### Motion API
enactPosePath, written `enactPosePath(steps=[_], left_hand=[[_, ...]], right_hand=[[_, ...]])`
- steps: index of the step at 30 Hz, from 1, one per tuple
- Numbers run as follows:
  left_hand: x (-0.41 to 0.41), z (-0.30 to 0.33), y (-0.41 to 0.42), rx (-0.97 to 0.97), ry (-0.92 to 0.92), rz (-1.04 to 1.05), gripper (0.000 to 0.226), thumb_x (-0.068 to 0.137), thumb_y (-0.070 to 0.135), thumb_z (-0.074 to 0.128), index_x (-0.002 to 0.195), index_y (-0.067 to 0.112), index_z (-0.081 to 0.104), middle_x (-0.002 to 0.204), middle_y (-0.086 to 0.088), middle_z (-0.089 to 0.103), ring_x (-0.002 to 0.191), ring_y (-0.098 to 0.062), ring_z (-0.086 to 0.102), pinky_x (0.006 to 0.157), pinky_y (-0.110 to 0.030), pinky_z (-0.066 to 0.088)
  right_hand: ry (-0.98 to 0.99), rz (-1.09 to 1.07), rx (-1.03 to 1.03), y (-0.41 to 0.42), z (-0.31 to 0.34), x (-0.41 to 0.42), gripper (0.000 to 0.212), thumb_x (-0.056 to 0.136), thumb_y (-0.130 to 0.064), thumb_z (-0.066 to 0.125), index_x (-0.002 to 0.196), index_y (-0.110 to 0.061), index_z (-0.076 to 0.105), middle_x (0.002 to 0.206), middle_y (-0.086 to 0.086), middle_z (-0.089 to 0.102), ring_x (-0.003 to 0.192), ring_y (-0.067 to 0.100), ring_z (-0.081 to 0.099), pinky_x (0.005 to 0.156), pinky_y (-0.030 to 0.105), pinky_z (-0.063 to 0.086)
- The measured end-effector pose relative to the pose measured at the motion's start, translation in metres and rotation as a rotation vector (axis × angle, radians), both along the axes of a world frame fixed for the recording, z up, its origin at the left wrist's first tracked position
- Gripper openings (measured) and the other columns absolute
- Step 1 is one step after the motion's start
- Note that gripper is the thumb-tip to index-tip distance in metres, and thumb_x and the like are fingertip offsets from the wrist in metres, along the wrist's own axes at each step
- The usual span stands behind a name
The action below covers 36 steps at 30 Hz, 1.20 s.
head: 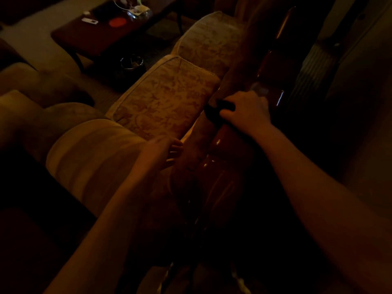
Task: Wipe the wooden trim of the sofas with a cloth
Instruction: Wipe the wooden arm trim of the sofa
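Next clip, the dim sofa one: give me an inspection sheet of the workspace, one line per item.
Surface: glossy wooden trim runs along the top of the sofa back, catching reflections.
Job's things: dark cloth lies on the trim under the right hand.
Clutter: coffee table holds a red disc, a glass bowl and small white items; a dark round container stands on the floor beside it.
Grippers: right hand holds the cloth against the trim; left hand rests with straight fingers by the patterned cushion, holding nothing.
Cables: nothing seen.
Surroundings: very dim room; another sofa's arm at left.
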<state>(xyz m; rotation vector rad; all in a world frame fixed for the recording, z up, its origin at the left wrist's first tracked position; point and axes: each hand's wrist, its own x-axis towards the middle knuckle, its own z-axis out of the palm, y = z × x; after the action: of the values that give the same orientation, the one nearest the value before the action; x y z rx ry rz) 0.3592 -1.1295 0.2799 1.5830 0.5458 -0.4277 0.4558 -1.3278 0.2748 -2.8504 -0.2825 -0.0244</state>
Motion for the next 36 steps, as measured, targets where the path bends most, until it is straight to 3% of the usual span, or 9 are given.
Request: enactPosePath(steps=[7, 10, 13, 17, 19, 22, 26, 30, 36], left_hand=[[-0.006, -0.002, -0.018, 0.105, -0.101, -0.004, 0.023, 0.095, 0.01, 0.042, 0.082, 0.015, 0.061, 0.088, -0.006, 0.065, 0.087, -0.02, 0.062, 0.068, -0.028, 0.048], [-0.004, 0.003, -0.023, 0.134, -0.149, -0.065, 0.021, 0.093, 0.011, 0.045, 0.084, 0.018, 0.063, 0.091, -0.008, 0.065, 0.083, -0.017, 0.063, 0.071, -0.031, 0.049], [0.001, 0.005, -0.029, 0.091, -0.177, -0.145, 0.019, 0.095, 0.015, 0.044, 0.092, 0.021, 0.062, 0.09, -0.006, 0.065, 0.077, -0.015, 0.066, 0.062, -0.027, 0.05], [0.009, -0.002, -0.031, 0.213, -0.279, -0.346, 0.015, 0.084, 0.027, 0.049, 0.086, 0.024, 0.064, 0.097, -0.012, 0.066, 0.089, -0.027, 0.063, 0.079, -0.048, 0.049], [0.004, -0.009, -0.026, 0.219, -0.334, -0.439, 0.008, 0.089, 0.017, 0.05, 0.088, 0.018, 0.057, 0.094, -0.013, 0.063, 0.079, -0.018, 0.059, 0.072, -0.04, 0.05], [-0.016, -0.015, -0.009, 0.293, -0.486, -0.68, 0.012, 0.092, 0.014, 0.051, 0.104, 0.014, 0.05, 0.1, 0.0, 0.048, 0.076, 0.01, 0.048, 0.062, -0.003, 0.04], [-0.022, -0.02, 0.014, 0.325, -0.686, -0.949, 0.037, 0.093, 0.019, 0.052, 0.128, 0.015, 0.041, 0.112, 0.006, 0.031, 0.077, 0.017, 0.038, 0.066, 0.006, 0.032], [-0.006, -0.021, 0.014, 0.405, -0.956, -1.049, 0.043, 0.093, 0.017, 0.053, 0.135, 0.017, 0.042, 0.129, -0.007, 0.036, 0.101, -0.012, 0.049, 0.076, -0.013, 0.042], [0.004, -0.039, 0.003, 0.434, -1.239, -1.185, 0.042, 0.09, 0.026, 0.044, 0.126, 0.007, 0.052, 0.131, -0.019, 0.047, 0.12, -0.035, 0.047, 0.092, -0.05, 0.047]], right_hand=[[-0.145, 0.342, 0.032, 0.05, -0.017, -0.161, 0.032, 0.062, -0.039, 0.071, 0.092, -0.03, 0.069, 0.109, -0.005, 0.064, 0.103, 0.023, 0.051, 0.079, 0.034, 0.029], [-0.187, 0.178, -0.008, 0.032, -0.014, -0.113, 0.041, 0.066, -0.038, 0.071, 0.106, -0.03, 0.066, 0.127, 0.005, 0.056, 0.12, 0.032, 0.048, 0.097, 0.046, 0.028], [-0.08, -0.072, -0.03, 0.017, 0.0, -0.055, 0.05, 0.08, -0.045, 0.061, 0.128, -0.034, 0.051, 0.149, 0.003, 0.032, 0.141, 0.026, 0.019, 0.109, 0.054, 0.016], [-0.185, -0.167, -0.053, 0.036, -0.014, -0.09, 0.041, 0.076, -0.039, 0.06, 0.116, -0.029, 0.062, 0.136, 0.001, 0.05, 0.127, 0.025, 0.044, 0.094, 0.042, 0.032], [-0.297, -0.268, -0.042, 0.058, -0.026, -0.139, 0.038, 0.075, -0.034, 0.062, 0.112, -0.026, 0.064, 0.128, 0.002, 0.057, 0.115, 0.025, 0.054, 0.086, 0.04, 0.035], [-0.427, -0.524, 0.03, 0.083, -0.046, -0.195, 0.039, 0.083, -0.029, 0.062, 0.121, -0.024, 0.059, 0.127, 0.006, 0.056, 0.115, 0.028, 0.054, 0.088, 0.046, 0.044], [-0.459, -0.706, 0.033, 0.098, -0.06, -0.204, 0.04, 0.086, -0.03, 0.053, 0.123, -0.017, 0.054, 0.128, 0.013, 0.054, 0.117, 0.032, 0.051, 0.095, 0.048, 0.043], [-0.459, -1.161, 0.437, 0.07, -0.043, -0.16, 0.042, 0.092, -0.031, 0.049, 0.129, -0.013, 0.054, 0.129, 0.01, 0.052, 0.119, 0.024, 0.05, 0.1, 0.031, 0.04], [-0.534, -1.2, 0.073, 0.161, -0.078, -0.207, 0.043, 0.09, -0.035, 0.044, 0.125, -0.015, 0.058, 0.132, 0.017, 0.05, 0.119, 0.033, 0.047, 0.097, 0.042, 0.04]])
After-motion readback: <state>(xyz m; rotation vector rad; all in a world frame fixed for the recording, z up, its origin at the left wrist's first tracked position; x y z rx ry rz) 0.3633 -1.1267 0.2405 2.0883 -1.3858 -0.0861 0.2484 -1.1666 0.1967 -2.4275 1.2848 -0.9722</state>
